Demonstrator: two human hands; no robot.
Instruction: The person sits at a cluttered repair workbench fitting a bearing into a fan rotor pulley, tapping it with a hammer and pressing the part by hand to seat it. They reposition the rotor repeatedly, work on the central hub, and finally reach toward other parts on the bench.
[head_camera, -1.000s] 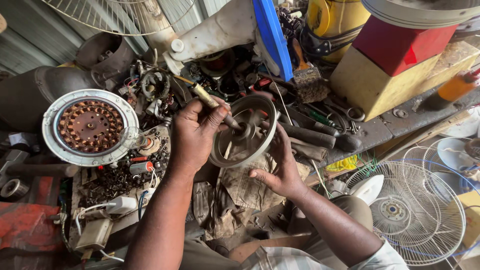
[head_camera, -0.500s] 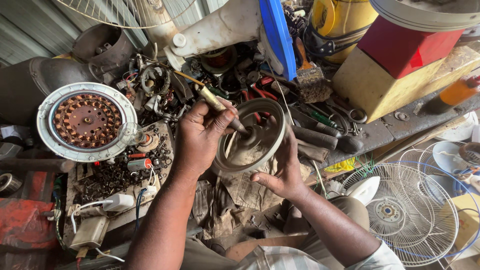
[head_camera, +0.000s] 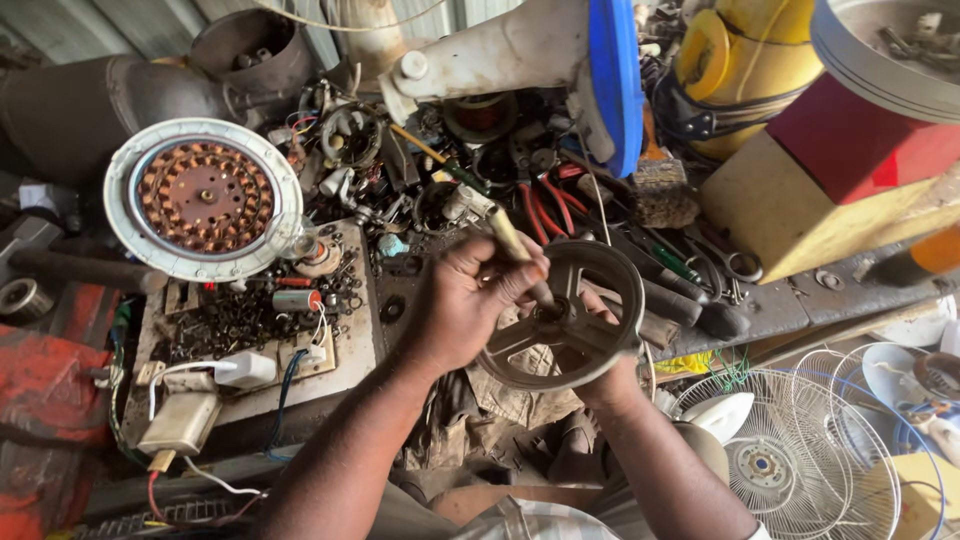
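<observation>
My left hand (head_camera: 465, 300) grips a screwdriver with a pale yellowish handle (head_camera: 508, 236), its tip down at the hub of a round grey metal frame with spokes (head_camera: 590, 268). My right hand (head_camera: 610, 375) supports that frame from below and behind, mostly hidden by it; only fingers and wrist show. The frame is tilted up over a cluttered workbench.
A round motor stator with copper windings in a white ring (head_camera: 205, 198) lies at the left. Small screws and parts cover a board (head_camera: 350, 340). A white and blue fan body (head_camera: 530, 50), yellow block (head_camera: 790, 215), red box (head_camera: 860, 140) and wire fan guard (head_camera: 800, 450) surround the bench.
The camera has shifted slightly. My left hand has turned the screwdriver more upright over the frame's hub, and the frame has tilted a little toward me.
</observation>
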